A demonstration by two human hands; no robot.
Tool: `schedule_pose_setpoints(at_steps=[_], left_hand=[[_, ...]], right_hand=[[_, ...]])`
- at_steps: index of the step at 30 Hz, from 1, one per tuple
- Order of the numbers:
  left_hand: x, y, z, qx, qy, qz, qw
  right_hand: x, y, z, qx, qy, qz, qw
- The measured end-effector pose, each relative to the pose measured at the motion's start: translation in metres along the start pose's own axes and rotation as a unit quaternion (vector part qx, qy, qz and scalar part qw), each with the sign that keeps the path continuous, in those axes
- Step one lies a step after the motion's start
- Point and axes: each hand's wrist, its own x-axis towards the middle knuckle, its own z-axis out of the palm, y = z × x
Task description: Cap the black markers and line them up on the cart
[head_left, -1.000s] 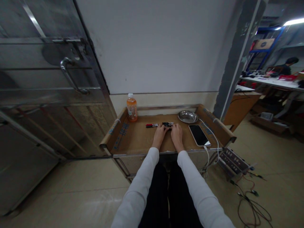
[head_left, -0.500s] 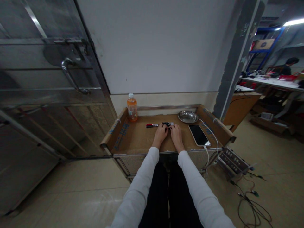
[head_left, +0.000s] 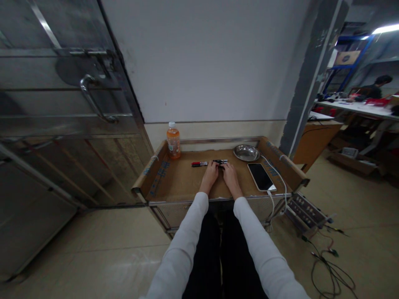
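Observation:
My left hand and my right hand rest close together on the cardboard-lined cart top. Their fingers are curled and the fingertips meet on a small dark item I cannot make out. A black marker lies just beyond the fingertips. To its left, apart from my left hand, lies a red-and-black marker. White sleeves cover both my forearms.
An orange drink bottle stands at the back left of the cart. A steel bowl sits at the back right, with a phone on a white cable nearer. A power strip and wires lie on the floor to the right. A metal door stands at left. A person sits at a far table.
My hands have drawn slightly closer together at the fingertips. Everything else on the cart stays where it was.

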Motion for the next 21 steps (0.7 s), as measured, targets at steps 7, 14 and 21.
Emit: schedule_pose_setpoints(at_steps=[7,14,21], left_hand=[[-0.0013,0.0010,-0.0016,0.008,-0.026,0.007,1.000],[-0.0022,0.0061,-0.0065,0.043,-0.049,0.001,0.998],[-0.0019,0.0081,-0.0087,0.072,-0.056,-0.013,0.996]], right_hand=[[-0.0018,-0.0018,-0.0047,-0.037,0.002,0.042,0.998],[-0.0018,-0.0035,-0.0081,-0.030,-0.019,0.030,0.999],[-0.0020,-0.0030,-0.0089,0.010,-0.006,0.004,1.000]])
